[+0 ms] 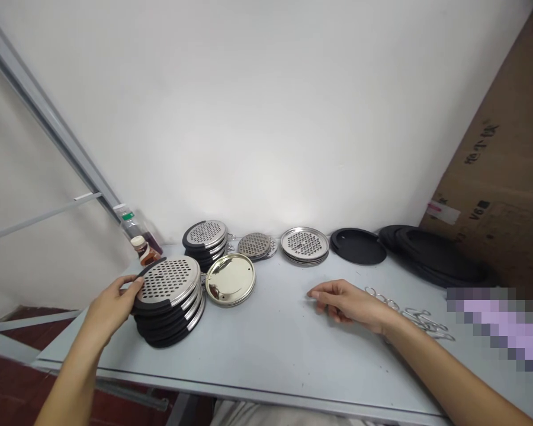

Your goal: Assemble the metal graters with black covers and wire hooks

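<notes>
My left hand [118, 299] grips the left edge of the top round metal grater [171, 281], thumb on its upper face and fingers at the black rim. That grater lies on a stack of similar discs with black half-rims [173, 331]. To its right is a small pile of shiny gold-toned round plates [231, 278]. My right hand [342, 302] hovers over the middle right of the table, fingers curled and thumb near the index finger, with nothing visible in them. Close to its wrist, several wire loops or hooks [420, 319] lie scattered, partly hidden by the forearm.
Along the wall stand a second grater stack [206, 234], small perforated discs [254, 245], silver-rimmed graters [305, 244], a black round tray [359, 245] and more black rims [439, 251]. Bottles [144, 251] stand at the left corner; a cardboard box [506, 177] rises at right.
</notes>
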{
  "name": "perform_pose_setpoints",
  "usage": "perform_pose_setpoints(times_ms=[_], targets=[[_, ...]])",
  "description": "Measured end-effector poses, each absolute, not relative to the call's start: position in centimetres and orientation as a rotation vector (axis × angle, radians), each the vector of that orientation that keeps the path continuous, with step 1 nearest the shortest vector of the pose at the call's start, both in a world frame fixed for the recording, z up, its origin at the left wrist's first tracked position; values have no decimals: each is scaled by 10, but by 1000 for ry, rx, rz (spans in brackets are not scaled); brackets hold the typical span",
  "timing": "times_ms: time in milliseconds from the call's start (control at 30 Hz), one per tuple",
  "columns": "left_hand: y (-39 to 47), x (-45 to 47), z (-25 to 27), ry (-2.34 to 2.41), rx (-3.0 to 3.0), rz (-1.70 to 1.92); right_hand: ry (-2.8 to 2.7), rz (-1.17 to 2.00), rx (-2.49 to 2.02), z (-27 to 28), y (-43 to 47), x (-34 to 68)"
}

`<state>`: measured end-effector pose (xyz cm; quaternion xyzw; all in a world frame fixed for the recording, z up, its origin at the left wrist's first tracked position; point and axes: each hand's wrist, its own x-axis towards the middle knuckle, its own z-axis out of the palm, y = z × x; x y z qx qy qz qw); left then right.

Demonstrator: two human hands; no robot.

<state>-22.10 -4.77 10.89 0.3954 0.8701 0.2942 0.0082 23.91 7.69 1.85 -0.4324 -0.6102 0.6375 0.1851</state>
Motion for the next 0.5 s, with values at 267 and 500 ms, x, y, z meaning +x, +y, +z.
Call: perform_pose_setpoints(times_ms=[267,500], targets=[[-56,-214,130,2908,1415,208,-1798,1694,-1258,14,78,239],[-42,-98,100,2492,2355,912,-2127,903,-1309,14,41,234]])
